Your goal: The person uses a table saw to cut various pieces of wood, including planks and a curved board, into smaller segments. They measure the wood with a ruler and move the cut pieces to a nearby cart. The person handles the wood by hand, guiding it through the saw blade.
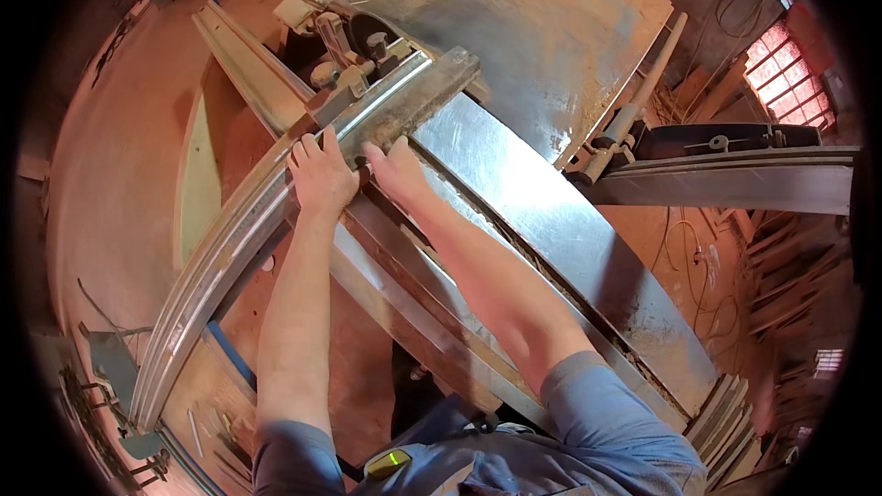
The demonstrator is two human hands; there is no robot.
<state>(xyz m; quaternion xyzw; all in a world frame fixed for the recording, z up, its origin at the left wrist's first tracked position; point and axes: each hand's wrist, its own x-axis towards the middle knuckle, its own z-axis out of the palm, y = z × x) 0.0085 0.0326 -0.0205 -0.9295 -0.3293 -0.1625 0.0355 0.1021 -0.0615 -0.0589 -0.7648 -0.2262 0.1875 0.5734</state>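
Note:
My left hand (323,176) lies over the long silver metal rail (216,262), its fingers apart and bent slightly over the edge. Close beside it, my right hand (399,172) is closed at the near end of a dusty brown beam (413,110); its grip is partly hidden. That beam lies along the rail and reaches across a shiny metal saw table (501,161). Just beyond the rail stands a clamp-like metal fixture (344,60) with knobs. Between my hands, a small reddish-brown part shows, too hidden to name.
A long slot (551,280) runs through the metal table toward me. Behind it spreads a wide dusty panel (514,28). At right a metal arm (726,186) juts out. Stacked wood strips (730,427) stand lower right, and cables (698,257) trail on the floor.

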